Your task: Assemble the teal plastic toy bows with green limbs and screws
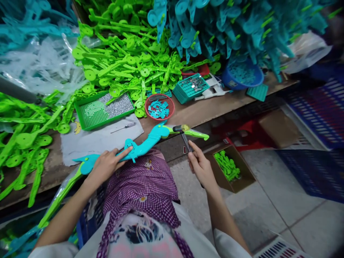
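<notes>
My left hand [106, 165] is closed on a long teal and green plastic toy arm [146, 142] that lies across my lap at the bench edge, index finger stretched along it. My right hand [200, 165] grips the handle of a small hammer [184, 134], whose head rests on the toy's green end [197, 134].
Piles of green plastic parts [123, 61] and teal parts [228, 25] cover the bench. A green tray of screws [103, 109], a red basket of teal pieces [159, 106], a teal basket [190, 87], a screwdriver [125, 127] and a box of green parts [228, 168] on the floor are nearby.
</notes>
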